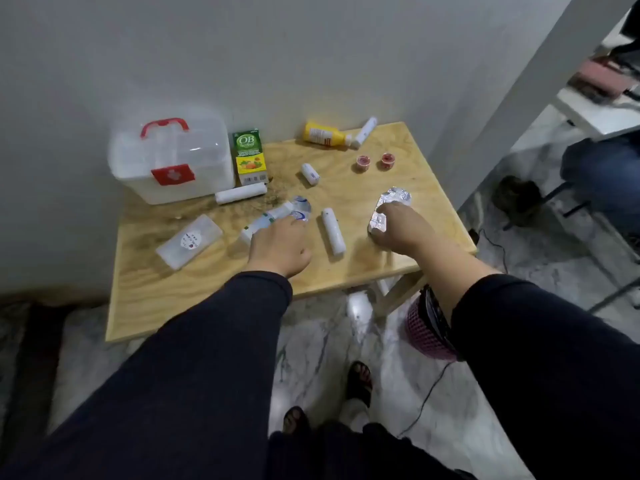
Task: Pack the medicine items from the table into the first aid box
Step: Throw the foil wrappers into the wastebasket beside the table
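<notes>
Hands on two items at frame centre; box lid shut.

Our right hand (398,228) pinches the crumpled silver foil blister strips (389,209); our left hand (278,245) rests over the white tube with blue print (266,220), though we cannot tell whether its fingers have closed. The translucent white first aid box with red handle (169,161), upper left on the pale wooden table (207,296), appears latched: with both hands loaded, opening it risks dropping the slick foil.

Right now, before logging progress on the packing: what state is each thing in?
first aid box: lid shut
yellow bottle: lying down
green carton: upright
foil strips: under right hand
left hand: on the white packet
</notes>
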`<state>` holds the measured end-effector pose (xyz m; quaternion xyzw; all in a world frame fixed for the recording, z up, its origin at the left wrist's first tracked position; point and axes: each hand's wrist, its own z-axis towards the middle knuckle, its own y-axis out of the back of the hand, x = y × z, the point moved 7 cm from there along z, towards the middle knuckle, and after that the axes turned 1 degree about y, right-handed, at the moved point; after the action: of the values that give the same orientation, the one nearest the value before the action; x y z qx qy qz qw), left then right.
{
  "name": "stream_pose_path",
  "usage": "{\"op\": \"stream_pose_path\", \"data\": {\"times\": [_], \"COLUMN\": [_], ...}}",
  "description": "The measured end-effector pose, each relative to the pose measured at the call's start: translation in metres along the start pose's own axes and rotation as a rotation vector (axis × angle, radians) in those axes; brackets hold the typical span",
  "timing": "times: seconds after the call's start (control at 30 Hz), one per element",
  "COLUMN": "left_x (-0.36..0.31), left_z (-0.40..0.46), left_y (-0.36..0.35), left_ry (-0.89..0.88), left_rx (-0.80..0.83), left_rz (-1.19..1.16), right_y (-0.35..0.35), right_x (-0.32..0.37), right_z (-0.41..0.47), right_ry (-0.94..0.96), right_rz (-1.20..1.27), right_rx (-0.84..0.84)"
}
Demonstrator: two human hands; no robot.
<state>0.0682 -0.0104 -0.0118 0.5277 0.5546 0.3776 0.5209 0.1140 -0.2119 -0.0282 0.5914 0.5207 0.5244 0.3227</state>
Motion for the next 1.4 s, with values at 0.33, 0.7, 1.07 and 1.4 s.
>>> {"op": "stream_pose_path", "data": {"times": [0.33,0.7,1.07,1.4], "left_x": [0.021,0.024,-0.004,-0.134], "left_z": [-0.005,-0.001,0.019,0.037], "left_y": [-0.044,-0.016,0.083,0.086], "left_ry": [0.088,0.046,-0.019,-0.246], "left_rx": [-0.041,-0.146,-0.335,-0.379], "left_rz": [0.098,0.076,0.084,-0.038], "right_y": [-0.037,-0.011,0.079,0.13], "right_x": [-0.014,-0.005,0.012,-0.05], "right_z": [-0.003,-0.004,-0.034,-0.081], "right_ry": [-0.015,-0.015,-0.074,-0.279], "right_rz": [-0.083,-0.223,-0.122,-0.052], "right_rx": [-0.142,-0.19,-0.447,-0.636]}}
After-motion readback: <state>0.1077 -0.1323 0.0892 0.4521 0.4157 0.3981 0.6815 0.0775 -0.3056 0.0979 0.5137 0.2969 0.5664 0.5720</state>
